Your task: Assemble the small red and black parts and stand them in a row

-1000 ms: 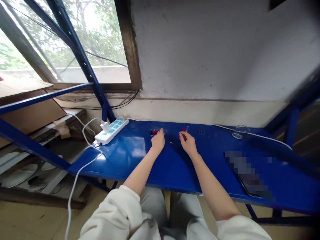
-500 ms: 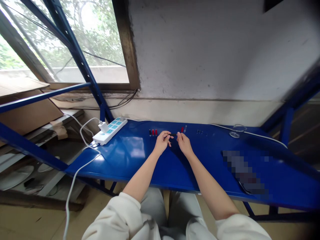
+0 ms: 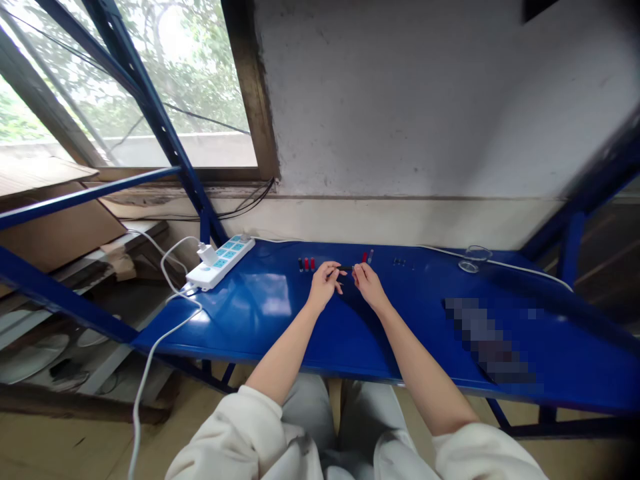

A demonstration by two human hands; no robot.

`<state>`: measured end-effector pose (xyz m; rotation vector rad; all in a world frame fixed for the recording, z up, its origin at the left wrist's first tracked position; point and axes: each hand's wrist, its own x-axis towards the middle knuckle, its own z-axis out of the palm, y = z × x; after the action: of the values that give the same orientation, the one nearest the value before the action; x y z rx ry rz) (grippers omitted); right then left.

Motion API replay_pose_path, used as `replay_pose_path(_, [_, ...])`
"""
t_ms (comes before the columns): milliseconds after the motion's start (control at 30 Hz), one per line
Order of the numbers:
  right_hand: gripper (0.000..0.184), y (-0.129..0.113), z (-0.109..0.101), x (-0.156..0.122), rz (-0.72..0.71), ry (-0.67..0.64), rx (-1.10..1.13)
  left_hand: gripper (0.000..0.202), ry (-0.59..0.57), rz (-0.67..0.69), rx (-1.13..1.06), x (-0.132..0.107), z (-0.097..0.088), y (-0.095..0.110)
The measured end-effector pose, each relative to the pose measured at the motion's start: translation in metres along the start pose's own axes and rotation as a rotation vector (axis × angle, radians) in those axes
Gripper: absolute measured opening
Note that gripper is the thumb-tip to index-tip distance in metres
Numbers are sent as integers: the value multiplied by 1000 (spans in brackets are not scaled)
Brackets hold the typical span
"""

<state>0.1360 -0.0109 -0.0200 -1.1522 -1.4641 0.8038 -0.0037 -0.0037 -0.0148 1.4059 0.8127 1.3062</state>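
A short, thin black stick (image 3: 345,269) is held level above the table between my two hands. My left hand (image 3: 324,285) pinches its left end, with the other fingers spread loosely below. At the stick's right end, the fingers of my right hand (image 3: 369,283) are closed. The stick is too small to make out its exact kind. Left of my hands stand a small black cylinder (image 3: 301,265) and two red cylinders (image 3: 307,265). Just behind my right hand are another red cylinder (image 3: 365,257) and a clear one (image 3: 371,255).
On the blue table (image 3: 240,327), a white power strip (image 3: 220,265) with a plugged-in charger lies left, its cable hanging over the edge. Several tiny clear pieces (image 3: 399,262) lie right of my hands. Farther right are clear round dishes (image 3: 469,266) and a blurred-out dark object (image 3: 487,343).
My right hand has shifted very slightly to the left along the black stick. My left hand stays almost in place. The view has tilted a little.
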Motion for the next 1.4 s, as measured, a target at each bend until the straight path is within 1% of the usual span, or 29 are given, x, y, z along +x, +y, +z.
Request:
replay_pose_path(367, [26, -1, -5, 0, -112, -37, -87, 28, 37, -34, -11, 1, -2, 1])
replay_pose_path(733, [24, -9, -7, -3, -200, 11, -196, 27, 64, -26, -6, 1, -2, 1])
replay_pose_path(1000, [24, -6, -6, -1, -194, 8, -170, 28, 85, -27, 15, 0, -3, 4])
replay_pose_path(1167, [27, -5, -3, -1, -132, -17, -75, 29, 105, -39, 36, 0, -3, 4])
replay_pose_path(1400, [30, -14, -1, -6, -128, 51, -162, 28, 60, -74, 46, -2, -1, 4])
